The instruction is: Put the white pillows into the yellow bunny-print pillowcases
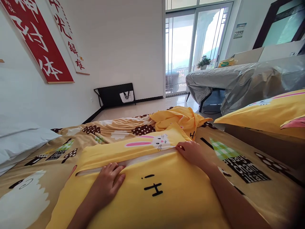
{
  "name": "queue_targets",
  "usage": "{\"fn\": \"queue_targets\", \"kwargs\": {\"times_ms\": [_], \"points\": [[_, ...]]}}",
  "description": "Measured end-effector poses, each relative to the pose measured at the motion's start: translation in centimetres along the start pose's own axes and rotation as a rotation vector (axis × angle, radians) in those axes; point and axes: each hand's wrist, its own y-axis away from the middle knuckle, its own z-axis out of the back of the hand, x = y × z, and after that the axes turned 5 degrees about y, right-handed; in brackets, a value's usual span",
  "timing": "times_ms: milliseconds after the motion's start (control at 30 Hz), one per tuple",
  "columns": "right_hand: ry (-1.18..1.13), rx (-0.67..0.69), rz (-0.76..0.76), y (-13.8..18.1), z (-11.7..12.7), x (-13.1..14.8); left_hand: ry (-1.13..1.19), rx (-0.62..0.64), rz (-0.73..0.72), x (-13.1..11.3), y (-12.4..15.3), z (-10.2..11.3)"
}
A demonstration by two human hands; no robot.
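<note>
At the far left, a white pillow [23,143] lies on a tan patterned blanket [57,175], below a red scroll [38,41] hanging on the wall. Next comes the person's left hand [109,181], resting on a yellow pillowcase [138,210] by a long slit [147,156]; its fingers are bent, the thumb slightly apart, and I cannot tell whether they grip the cloth. The pillowcase lies on the blanket directly before the person, printed with a rabbit and "Hi"; white material shows through the slit. Beyond it is a crumpled yellow cloth [171,116]. The right hand [193,154] is at the slit's right end, beside the rabbit, its fingers narrowed together, pinching the fabric edge. Farther right, plastic sheeting [228,76] drapes some furniture, and nearer, at the right edge, lies another yellow pillow [267,111].
</note>
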Motion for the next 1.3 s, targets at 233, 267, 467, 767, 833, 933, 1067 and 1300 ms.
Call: {"fn": "queue_targets", "kwargs": {"times_ms": [233,267,467,767,833,933,1067,1300], "points": [[-0.076,-0.018,-0.041,-0.1,0.0,0.0,-0.01,-0.015,-0.012,0.1,0.0,0.0],[-0.082,-0.016,-0.044,0.0,0.0,0.1,-0.008,-0.016,-0.014,0.1,0.0,-0.1],[-0.02,0.03,-0.052,0.3,0.5,0.7,-0.005,-0.038,-0.018,0.1,0.0,-0.1],[-0.026,-0.041,-0.077,-0.3,-1.1,1.1,-0.015,-0.024,0.012,-0.3,0.2,0.1],[-0.098,-0.072,-0.045,-0.5,-1.4,1.0,-0.009,-0.036,0.005,-0.2,0.2,0.0],[-0.166,-0.108,0.001,-0.6,-1.8,0.8,0.003,-0.062,-0.018,-0.1,0.2,-0.2],[-0.212,-0.127,0.03,-0.7,-2.3,0.6,0.008,-0.071,-0.017,-0.1,0.2,-0.2],[-0.139,-0.137,0.018,-1.1,-2.2,1.3,0.029,-0.064,-0.003,-0.4,0.4,0.0]]}}
